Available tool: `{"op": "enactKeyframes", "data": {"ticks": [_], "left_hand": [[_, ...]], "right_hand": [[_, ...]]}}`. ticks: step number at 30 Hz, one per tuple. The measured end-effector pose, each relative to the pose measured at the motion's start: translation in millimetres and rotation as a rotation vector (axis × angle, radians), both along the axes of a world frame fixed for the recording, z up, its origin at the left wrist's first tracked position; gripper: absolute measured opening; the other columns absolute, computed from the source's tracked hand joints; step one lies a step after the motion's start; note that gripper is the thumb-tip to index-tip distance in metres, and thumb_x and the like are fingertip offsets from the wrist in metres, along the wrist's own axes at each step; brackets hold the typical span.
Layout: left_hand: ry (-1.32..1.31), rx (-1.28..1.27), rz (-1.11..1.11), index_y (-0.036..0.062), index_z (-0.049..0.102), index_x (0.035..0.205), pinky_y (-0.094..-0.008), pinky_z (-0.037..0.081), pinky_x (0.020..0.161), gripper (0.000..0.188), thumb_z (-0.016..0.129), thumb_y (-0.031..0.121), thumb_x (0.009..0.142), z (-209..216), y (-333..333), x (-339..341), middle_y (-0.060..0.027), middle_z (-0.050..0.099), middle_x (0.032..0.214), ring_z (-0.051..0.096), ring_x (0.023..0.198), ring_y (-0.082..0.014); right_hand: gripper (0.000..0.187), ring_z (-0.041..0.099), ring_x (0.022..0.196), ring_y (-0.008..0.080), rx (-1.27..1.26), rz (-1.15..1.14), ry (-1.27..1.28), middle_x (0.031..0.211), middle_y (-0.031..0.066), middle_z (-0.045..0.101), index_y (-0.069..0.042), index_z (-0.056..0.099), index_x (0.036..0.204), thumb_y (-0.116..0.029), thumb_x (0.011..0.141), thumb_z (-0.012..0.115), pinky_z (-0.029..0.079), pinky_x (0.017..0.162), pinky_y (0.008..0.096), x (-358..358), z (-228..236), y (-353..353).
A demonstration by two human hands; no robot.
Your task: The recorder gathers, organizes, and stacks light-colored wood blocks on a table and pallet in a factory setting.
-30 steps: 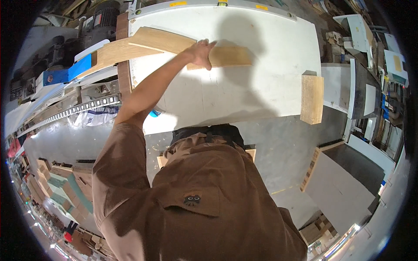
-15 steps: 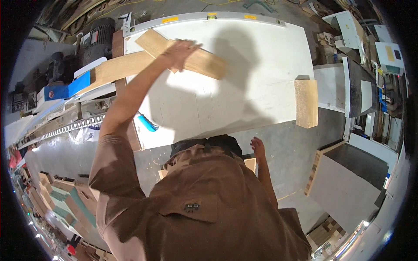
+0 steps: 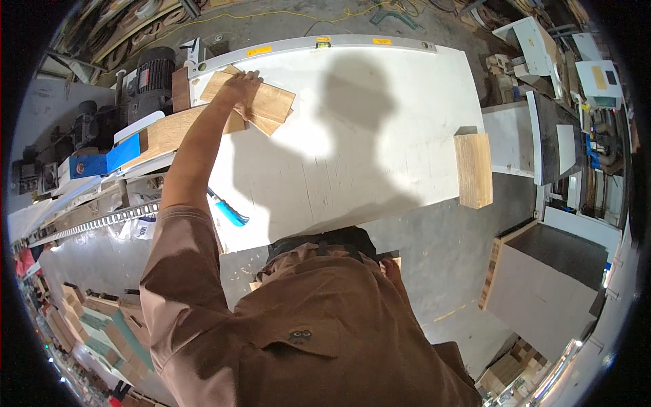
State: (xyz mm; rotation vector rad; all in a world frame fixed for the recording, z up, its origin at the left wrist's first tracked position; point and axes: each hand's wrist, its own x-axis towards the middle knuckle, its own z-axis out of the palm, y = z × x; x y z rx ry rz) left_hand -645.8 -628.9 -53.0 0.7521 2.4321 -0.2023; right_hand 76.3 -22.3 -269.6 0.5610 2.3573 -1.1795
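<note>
My left hand (image 3: 243,91) is at the far left of a white tabletop (image 3: 380,163), its fingers curled over a light wooden board (image 3: 277,102). This board lies across another wooden board (image 3: 266,125) whose edge sticks out beneath it. A longer wooden plank (image 3: 159,139) reaches from under that pile to the left, past the table's edge. Down beside my waist is my right hand (image 3: 391,269), mostly hidden by my body, its fingers not clear. A blue-handled tool (image 3: 231,214) rests on the table's near left corner.
A long silver spirit level (image 3: 312,45) lies along the far edge. On the table's right edge sits a wooden block (image 3: 473,169). A grey-topped cabinet (image 3: 542,285) stands on the floor at right; a dark motor (image 3: 153,78) is at far left.
My left hand has brought the board left, over the other pieces on the table. My right hand has drawn in toward my waist.
</note>
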Motion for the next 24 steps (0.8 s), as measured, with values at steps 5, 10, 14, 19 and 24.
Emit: {"op": "enactKeyframes", "data": {"ticks": [5, 10, 14, 19, 24], "left_hand": [[0.018, -0.059, 0.011, 0.0061, 0.021, 0.159, -0.0438, 0.022, 0.127, 0.150, 0.103, 0.039, 0.038, 6, -44, -10, -0.0194, 0.024, 0.165, 0.025, 0.152, -0.0376], [0.080, -0.166, -0.090, 0.0037, 0.023, 0.157, -0.0432, 0.024, 0.126, 0.156, 0.104, 0.036, 0.028, -12, -8, 1, -0.0164, 0.032, 0.161, 0.028, 0.151, -0.0378], [0.181, -0.180, -0.303, 0.0009, 0.018, 0.159, -0.0392, 0.014, 0.129, 0.155, 0.104, 0.033, 0.033, -18, -9, 13, -0.0152, 0.028, 0.164, 0.023, 0.154, -0.0320], [0.154, -0.273, -0.364, -0.0028, 0.027, 0.155, -0.0476, 0.009, 0.129, 0.132, 0.096, 0.038, 0.051, 8, 25, 28, -0.0183, 0.033, 0.162, 0.031, 0.151, -0.0327], [0.158, -0.097, -0.335, -0.0078, 0.043, 0.147, -0.0648, 0.007, 0.123, 0.126, 0.090, 0.059, 0.052, 0, 76, 76, -0.0235, 0.044, 0.151, 0.041, 0.144, -0.0338]], "right_hand": [[0.033, 0.064, 0.086, 0.0148, -0.286, -0.448, -0.259, 0.100, 0.0036, 0.066, -0.006, 0.060, 0.130, -0.023, 0.102, 0.057, 0.051, 0.072, 0.0292, -143, 92, -82], [0.037, 0.063, 0.080, 0.0107, -0.460, -0.512, -0.070, 0.098, 0.0023, 0.067, -0.007, 0.059, 0.132, -0.022, 0.099, 0.064, 0.047, 0.065, 0.0216, -141, 93, -70], [0.039, 0.063, 0.080, 0.0100, -0.321, -0.481, -0.119, 0.103, 0.0018, 0.070, -0.008, 0.059, 0.133, -0.026, 0.099, 0.064, 0.048, 0.064, 0.0244, -144, 98, -75], [0.047, 0.069, 0.103, 0.0245, 0.098, -0.094, 0.048, 0.112, 0.0135, 0.072, -0.003, 0.059, 0.133, -0.031, 0.097, 0.069, 0.054, 0.090, 0.0364, -160, 110, -86], [0.045, 0.067, 0.112, 0.0278, 0.013, 0.073, 0.287, 0.129, 0.0159, 0.065, -0.003, 0.059, 0.132, -0.024, 0.095, 0.072, 0.053, 0.095, 0.0379, -270, 199, -141]]}}
